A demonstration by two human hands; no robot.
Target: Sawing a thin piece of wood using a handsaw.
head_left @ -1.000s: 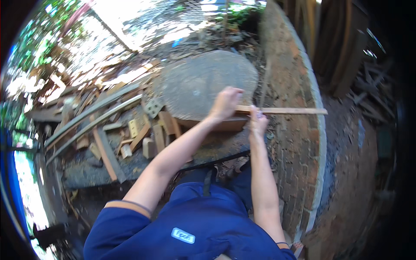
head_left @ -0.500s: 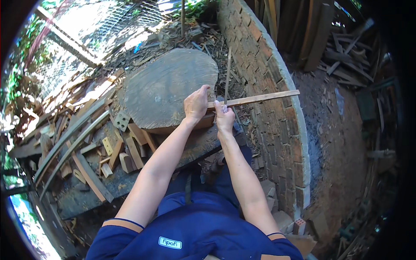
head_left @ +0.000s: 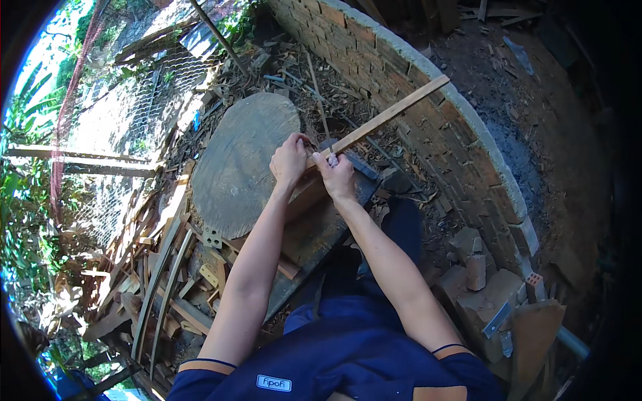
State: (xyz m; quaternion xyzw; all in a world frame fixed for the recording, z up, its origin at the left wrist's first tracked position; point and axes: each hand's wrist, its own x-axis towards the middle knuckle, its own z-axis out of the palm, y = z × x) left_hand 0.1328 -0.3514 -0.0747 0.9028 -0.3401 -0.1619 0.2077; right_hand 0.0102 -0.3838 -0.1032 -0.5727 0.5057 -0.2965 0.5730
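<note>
A long, flat wooden strip [head_left: 394, 112] runs from between my hands up to the far right, across the brick wall. My left hand [head_left: 289, 160] is closed at its near end, fingers curled, beside the round wood slab [head_left: 244, 160]. My right hand [head_left: 339, 177] is closed just under the strip, its thumb on top, around the pale near end of a slender rod-like tool [head_left: 318, 93]. That tool crosses the strip and points away from me. Whether its end has a blade is hidden by my fingers.
A curved low brick wall [head_left: 461, 144] bounds the right side. Wood offcuts and curved strips [head_left: 160, 287] pile up at left, near a holed block [head_left: 212, 238]. Bricks [head_left: 476, 271] and a tan board [head_left: 535, 334] lie at lower right. Wire mesh [head_left: 160, 80] stands beyond.
The whole view has turned, so the slab and wall sit at a different angle. The strip slopes more steeply up to the right. Both hands keep their grips close together.
</note>
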